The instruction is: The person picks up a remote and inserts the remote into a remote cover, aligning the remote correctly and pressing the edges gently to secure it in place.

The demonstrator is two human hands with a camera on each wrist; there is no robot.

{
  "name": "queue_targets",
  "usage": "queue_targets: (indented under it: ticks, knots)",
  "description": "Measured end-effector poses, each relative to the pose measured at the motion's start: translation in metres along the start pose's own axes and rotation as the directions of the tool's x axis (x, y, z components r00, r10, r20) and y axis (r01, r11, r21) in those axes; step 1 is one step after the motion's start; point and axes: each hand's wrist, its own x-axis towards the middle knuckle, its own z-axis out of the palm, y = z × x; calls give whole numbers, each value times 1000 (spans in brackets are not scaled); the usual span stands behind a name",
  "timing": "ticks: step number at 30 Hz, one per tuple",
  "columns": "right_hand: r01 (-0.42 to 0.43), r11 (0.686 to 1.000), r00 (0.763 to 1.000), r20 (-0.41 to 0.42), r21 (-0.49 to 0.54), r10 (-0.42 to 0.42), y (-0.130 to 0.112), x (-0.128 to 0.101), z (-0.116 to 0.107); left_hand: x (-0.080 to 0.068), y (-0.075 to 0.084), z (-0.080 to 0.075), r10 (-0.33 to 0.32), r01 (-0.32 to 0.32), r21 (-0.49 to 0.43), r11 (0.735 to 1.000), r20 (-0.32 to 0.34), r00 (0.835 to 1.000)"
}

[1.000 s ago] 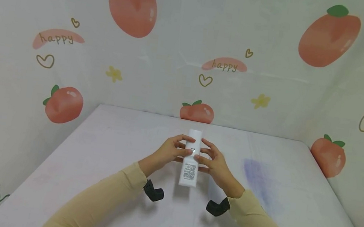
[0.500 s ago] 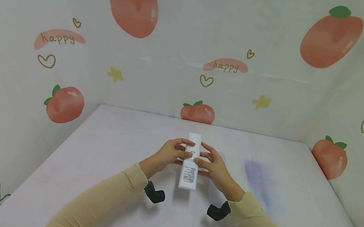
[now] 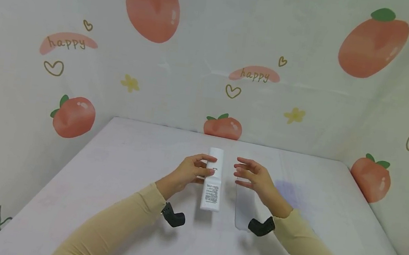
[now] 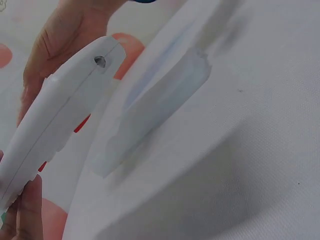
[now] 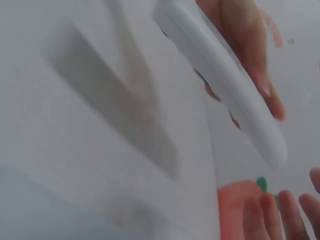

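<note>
Peach-print backdrop walls in a pale surface [image 3: 111, 201]; over its middle the left hand [image 3: 188, 172] alone grips a white remote [image 3: 213, 179] by the upper half, fingers curled round one edge, lower end hanging toward the person, label side up. Right hand [image 3: 255, 179] hovers just beside it, fingers relaxed, holding nothing, and a clear flat cover [image 3: 243, 206] lies on the surface under that hand. Risk as I see it: a one-sided grip high on the remote could let it pivot or slip down onto the surface, and the near-invisible cover could get knocked or pinned by the right wrist.
</note>
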Motion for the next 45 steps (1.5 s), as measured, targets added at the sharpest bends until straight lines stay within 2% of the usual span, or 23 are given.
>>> queue_targets:
  ticks: [5, 11, 14, 20, 23, 30, 37, 45]
  knots:
    - [43, 996, 999, -2, -76, -43, -10, 5, -27, -1, 0, -2, -6, 6, -20, 1000, 1, 1000]
    - [-7, 992, 998, -62, -123, -1, -7, 12, -45, 0, -3, -2, -16, 15, -53, 998, -14, 1000]
    - [-61, 984, 993, -112, -170, 42, 2, 18, -49, 1, -4, -2, -24, 22, -77, 997, -26, 999]
    - [-182, 945, 974, -181, -273, 136, 20, 27, -53, 0, -3, -2, -28, 25, -80, 996, -35, 999]
    - [-199, 938, 972, -179, -286, 151, 26, 28, -54, 0, -2, -2, -24, 21, -78, 997, -32, 999]
    - [-241, 888, 963, -206, -392, 171, 32, 25, -50, 2, -4, -1, -30, 27, -86, 996, -33, 999]
    - [-283, 888, 953, -211, -364, 217, 37, 27, -47, 2, -5, 1, -56, 52, -103, 993, -42, 998]
    - [-288, 893, 951, -208, -346, 226, 36, 25, -47, 6, -7, 1, -51, 45, -126, 991, -45, 998]
